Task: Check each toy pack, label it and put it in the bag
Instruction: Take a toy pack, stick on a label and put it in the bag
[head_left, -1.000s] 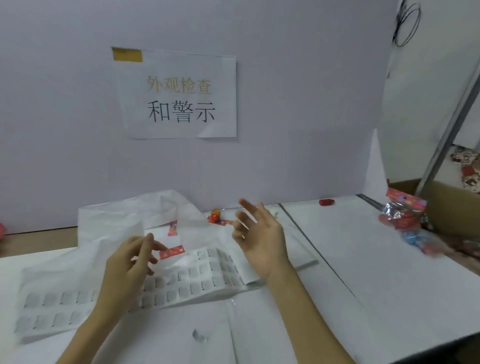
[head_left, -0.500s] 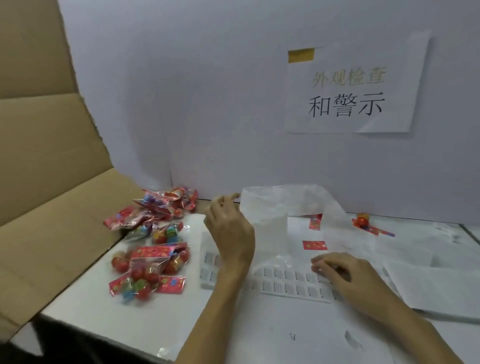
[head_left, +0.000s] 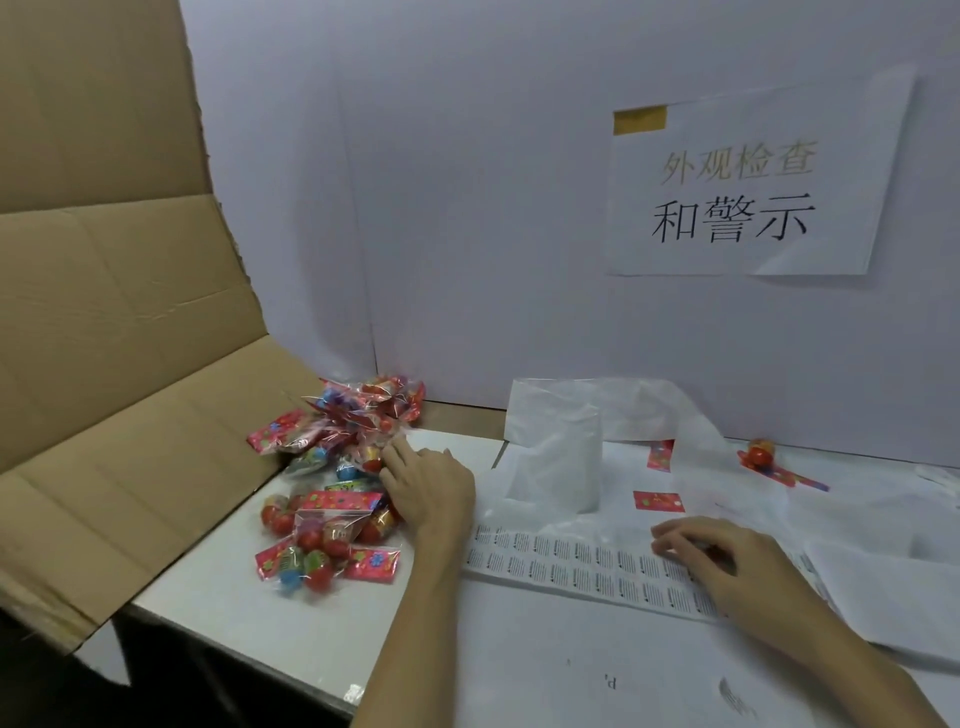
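A pile of clear toy packs (head_left: 332, 499) with red header cards and colourful round toys lies at the table's left. My left hand (head_left: 428, 488) reaches into the pile's right side, its fingertips touching a pack; no grasp is visible. The white plastic bag (head_left: 556, 452) stands crumpled and open behind the middle of the table. A long sheet of small printed labels (head_left: 566, 561) lies in front of the bag. On the sheet's right part rests my right hand (head_left: 727, 564), fingers spread and loosely bent, holding nothing.
A large cardboard flap (head_left: 130, 405) slopes up at the left, touching the pile. Loose red cards (head_left: 658, 501) and a small red toy (head_left: 761, 452) lie by the back wall. A paper sign (head_left: 753, 182) hangs on the white partition. The table's front edge (head_left: 249, 649) drops off at lower left.
The view swung left, bringing the toy pile into sight. My left hand moved from beside the bag to the pile. My right hand came down from mid-air onto the label sheet.
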